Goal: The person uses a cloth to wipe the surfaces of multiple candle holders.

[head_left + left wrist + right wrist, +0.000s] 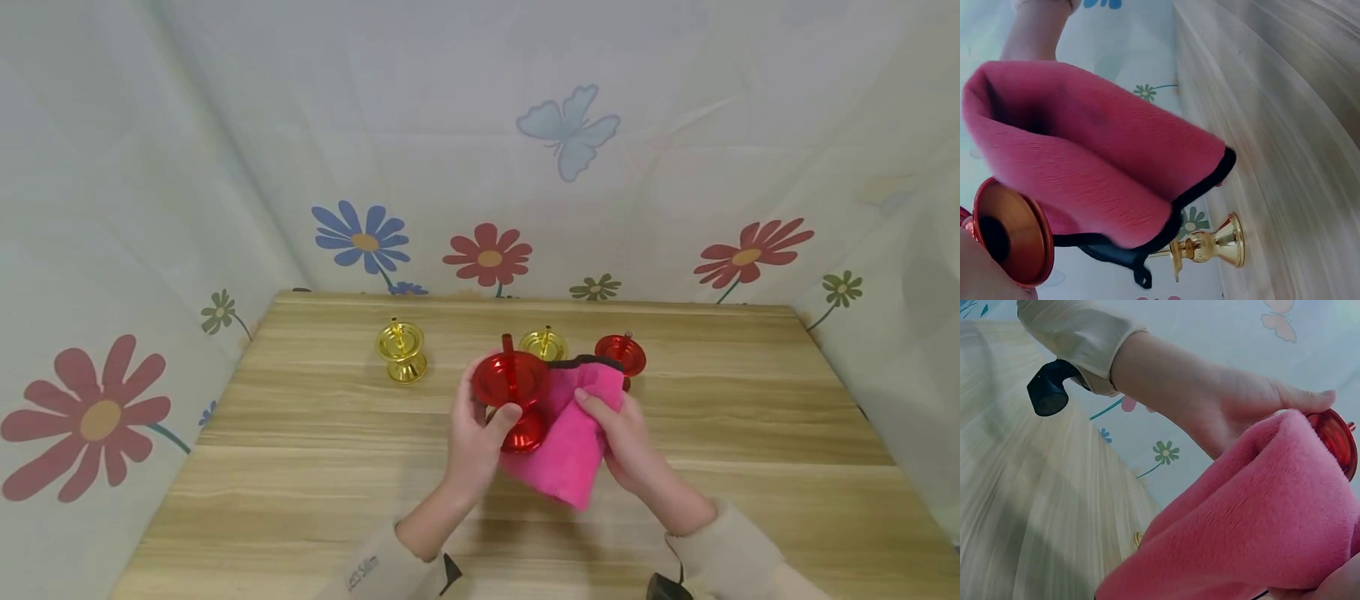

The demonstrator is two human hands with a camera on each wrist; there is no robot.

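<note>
My left hand (472, 437) grips a shiny red candle holder (512, 382) above the table, its thumb across the stem and the dish turned up. In the left wrist view the hollow underside of its base (1013, 234) shows. My right hand (630, 437) pinches a pink cloth (562, 450) with a dark edge, thumb on top. The cloth hangs folded beside and behind the red holder; whether it touches the holder is hard to tell. In the right wrist view the cloth (1254, 512) hides most of the holder.
On the wooden table (300, 467), a gold candle holder (402, 350) stands at the back left. Behind the hands are another gold holder (543, 343) and a second red holder (621, 354), both partly hidden. A flowered curtain (420, 125) encloses the table's back and sides.
</note>
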